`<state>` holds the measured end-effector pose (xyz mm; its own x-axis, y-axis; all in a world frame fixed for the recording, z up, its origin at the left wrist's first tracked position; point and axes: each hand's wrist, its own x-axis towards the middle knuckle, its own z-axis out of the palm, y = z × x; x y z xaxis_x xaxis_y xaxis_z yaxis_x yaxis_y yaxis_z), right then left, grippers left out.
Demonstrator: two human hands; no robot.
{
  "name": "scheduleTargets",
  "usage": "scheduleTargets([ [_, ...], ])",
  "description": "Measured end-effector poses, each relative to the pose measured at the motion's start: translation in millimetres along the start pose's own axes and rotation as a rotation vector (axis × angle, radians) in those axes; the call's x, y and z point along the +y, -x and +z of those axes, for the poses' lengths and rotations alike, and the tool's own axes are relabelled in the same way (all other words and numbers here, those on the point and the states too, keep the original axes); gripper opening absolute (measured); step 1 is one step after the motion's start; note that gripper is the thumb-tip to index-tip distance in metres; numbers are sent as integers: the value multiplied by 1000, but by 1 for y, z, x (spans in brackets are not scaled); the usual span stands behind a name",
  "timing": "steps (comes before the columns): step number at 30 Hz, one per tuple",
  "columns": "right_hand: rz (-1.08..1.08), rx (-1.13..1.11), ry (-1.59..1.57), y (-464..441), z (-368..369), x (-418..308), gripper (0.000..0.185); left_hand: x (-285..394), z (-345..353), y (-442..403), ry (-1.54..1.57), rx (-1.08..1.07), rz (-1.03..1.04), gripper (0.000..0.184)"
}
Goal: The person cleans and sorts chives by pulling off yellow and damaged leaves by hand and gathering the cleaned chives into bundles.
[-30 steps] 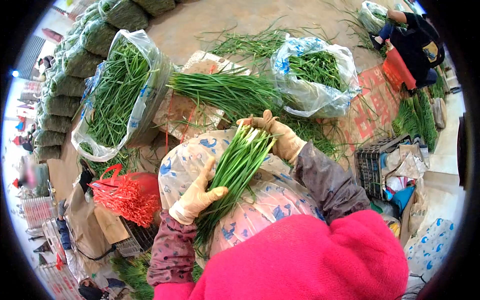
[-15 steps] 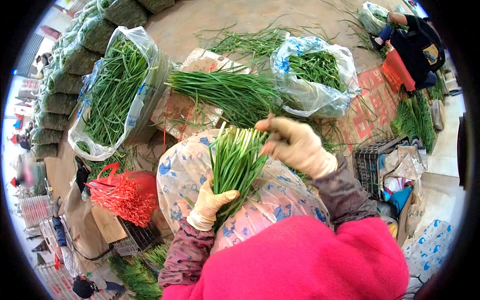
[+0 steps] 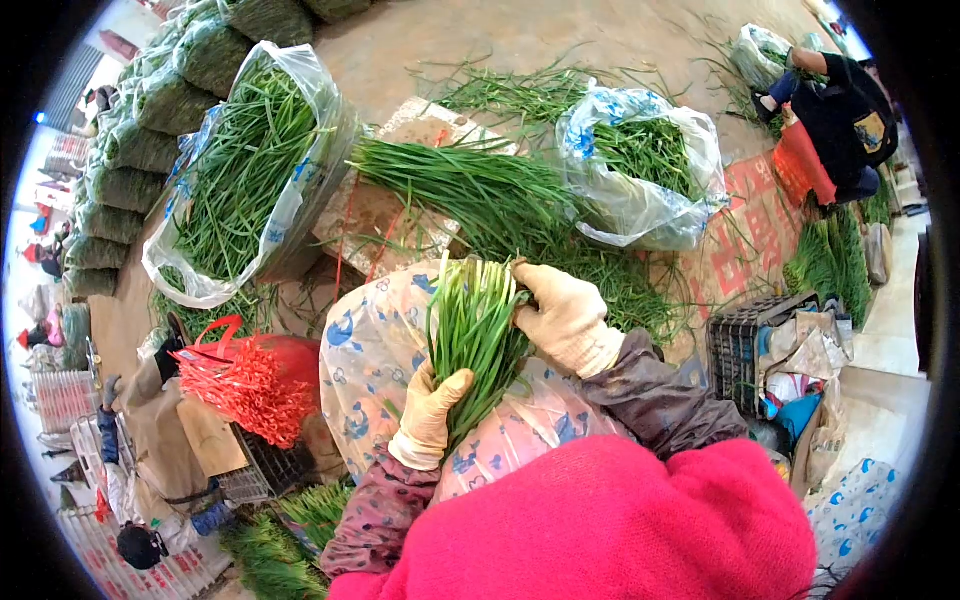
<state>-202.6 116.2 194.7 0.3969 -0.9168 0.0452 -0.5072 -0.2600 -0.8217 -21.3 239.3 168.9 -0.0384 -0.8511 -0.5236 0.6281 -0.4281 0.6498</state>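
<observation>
The bunch of green, pale-ended stalks (image 3: 476,315), slanted rightward a second ago, now points nearly straight ahead — the cream-gloved left hand (image 3: 430,412), splayed then, grips round it. The cream-gloved right hand (image 3: 570,318) (blurred half a second ago) shows sharply at its right edge.

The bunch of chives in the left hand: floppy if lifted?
The bunch of chives likely bends, its leaves being long and thin. The pale stem ends look straight, so probably stiffer. Stalks might splay: they fan above the left hand.
</observation>
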Motion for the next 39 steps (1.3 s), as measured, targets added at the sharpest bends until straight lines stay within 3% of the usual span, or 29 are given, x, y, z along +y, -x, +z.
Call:
scheduleTargets([
  [4,59,41,93,-3,6,18,25,-3,5,-4,-64,55,55,42],
  [10,46,294,-40,-9,-33,66,15,-5,4,-5,29,-1,-2,43],
  [12,198,270,-84,-9,-58,69,14,-6,6,-3,7,13,9,41],
  [20,218,150,-374,-9,-56,78,17,7,0,-6,-58,-42,-25,47],
  [25,242,3,-331,-13,-55,64,17,49,-30,-19,-221,-297,-230,52],
  [28,115,-36,-182,-4,-45,56,18,51,-29,-18,-178,-223,-252,58],
  [29,-43,-8,-180,3,-30,69,16,48,-24,-15,-163,-222,-238,60],
  [30,3,-44,-110,8,-31,49,16,43,-19,-12,-147,-222,-225,62],
  [32,-127,12,77,17,-24,44,16,22,-10,-4,-84,-165,-175,66],
  [39,-123,-27,234,18,-28,55,13,-13,-2,7,-12,-63,-99,59],
])
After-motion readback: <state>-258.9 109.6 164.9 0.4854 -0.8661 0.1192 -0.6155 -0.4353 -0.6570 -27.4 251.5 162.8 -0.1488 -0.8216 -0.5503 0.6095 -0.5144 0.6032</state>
